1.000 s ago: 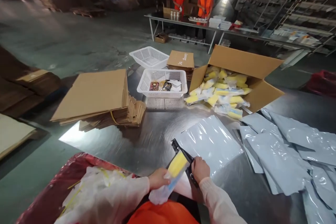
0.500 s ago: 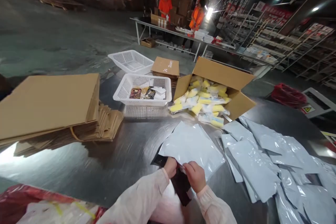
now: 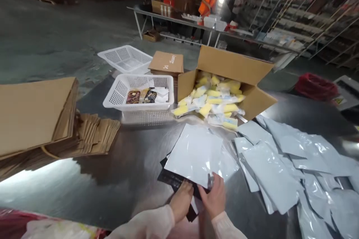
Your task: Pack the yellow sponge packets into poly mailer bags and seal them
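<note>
A pale grey-white plastic mailer (image 3: 193, 153) with a black inner side lies on the metal table in front of me, on top of other bags. My left hand (image 3: 182, 198) is at its near edge, fingers curled over the black plastic (image 3: 174, 180). On the right, my right hand (image 3: 214, 196) pinches the mailer's near right corner between thumb and fingers. A strip of black plastic hangs below, between both hands. Several filled grey mailers (image 3: 272, 171) lie piled to the right.
An open carton (image 3: 232, 63) of yellow-and-white packets stands behind the mailer. White baskets (image 3: 137, 107), a small carton stack (image 3: 166, 62) and flattened cardboard (image 3: 36, 112) are further left. Two people in orange work at a far table (image 3: 179, 23).
Both hands have moved slightly, the left now lying flatter on the black plastic and the right more spread at the corner. The mailer has shifted and lies flatter. The camera view has tilted down.
</note>
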The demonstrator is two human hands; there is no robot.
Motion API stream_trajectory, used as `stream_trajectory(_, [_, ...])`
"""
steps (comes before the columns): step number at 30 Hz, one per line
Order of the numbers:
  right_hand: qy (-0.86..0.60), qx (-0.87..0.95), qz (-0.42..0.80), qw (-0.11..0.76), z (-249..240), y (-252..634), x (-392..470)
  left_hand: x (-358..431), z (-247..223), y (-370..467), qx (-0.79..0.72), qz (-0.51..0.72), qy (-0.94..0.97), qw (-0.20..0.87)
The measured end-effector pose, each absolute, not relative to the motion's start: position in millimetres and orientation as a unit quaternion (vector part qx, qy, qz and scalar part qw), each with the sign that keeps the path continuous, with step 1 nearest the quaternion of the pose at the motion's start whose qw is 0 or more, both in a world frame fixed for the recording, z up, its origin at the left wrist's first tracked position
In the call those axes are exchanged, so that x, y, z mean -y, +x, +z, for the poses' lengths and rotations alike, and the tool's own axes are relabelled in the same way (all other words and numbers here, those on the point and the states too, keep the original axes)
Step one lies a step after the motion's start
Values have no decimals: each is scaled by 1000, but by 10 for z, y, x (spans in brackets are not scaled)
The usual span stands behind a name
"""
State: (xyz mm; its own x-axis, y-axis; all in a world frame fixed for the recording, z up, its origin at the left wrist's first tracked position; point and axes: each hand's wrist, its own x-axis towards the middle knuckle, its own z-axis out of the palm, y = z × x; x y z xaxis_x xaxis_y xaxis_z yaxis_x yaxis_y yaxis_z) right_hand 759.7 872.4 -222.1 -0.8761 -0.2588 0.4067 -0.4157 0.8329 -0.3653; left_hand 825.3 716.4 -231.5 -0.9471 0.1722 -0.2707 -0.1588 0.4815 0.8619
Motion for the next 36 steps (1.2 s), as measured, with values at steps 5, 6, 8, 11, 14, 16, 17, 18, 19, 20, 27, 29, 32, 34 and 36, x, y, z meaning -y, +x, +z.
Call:
stream_trajectory(5, [-60,935,335,-99,-2470,8020,-8893,-6991,-1926,8260,-885,443,75,119])
stream_trajectory(6, [-83,928,344,-116,-2486,8053,-8914,-6999,-1888,8111,-890,436,90,97])
stream_trajectory(8, [-116,931,338,-80,-2510,8083,-8965,-7085,-1908,7783,-884,433,148,91])
stream_trajectory(11, [-138,927,345,-50,-2560,8099,-9070,-7319,-2113,7442,-859,427,238,152])
stream_trajectory(14, [-174,902,388,-76,-2610,8111,-9171,-7522,-2356,7373,-852,416,247,199])
stream_trajectory(16, [-175,889,410,-105,-2618,8106,-9209,-7586,-2461,7408,-854,414,234,210])
stream_trajectory(17, [-164,884,419,-127,-2614,8099,-9217,-7597,-2491,7430,-855,413,231,212])
stream_trajectory(18, [-149,879,427,-152,-2605,8091,-9219,-7597,-2507,7451,-856,412,230,213])
stream_trajectory(19, [-136,874,434,-172,-2593,8085,-9217,-7590,-2514,7469,-856,412,228,214])
stream_trajectory(20, [-127,870,439,-185,-2580,8081,-9212,-7578,-2514,7485,-856,411,226,216])
stream_trajectory(27, [-57,849,498,-165,-2473,8119,-9174,-7530,-2466,7622,-851,427,220,212])
stream_trajectory(29, [-22,852,506,-134,-2418,8120,-9149,-7528,-2438,7658,-847,441,211,209])
stream_trajectory(32, [11,861,497,-109,-2321,8114,-9108,-7498,-2389,7689,-835,472,190,208])
stream_trajectory(34, [36,864,491,-110,-2265,8102,-9109,-7445,-2361,7698,-819,504,169,217])
stream_trajectory(36, [80,861,481,-145,-2228,8064,-9150,-7374,-2339,7710,-801,539,121,233])
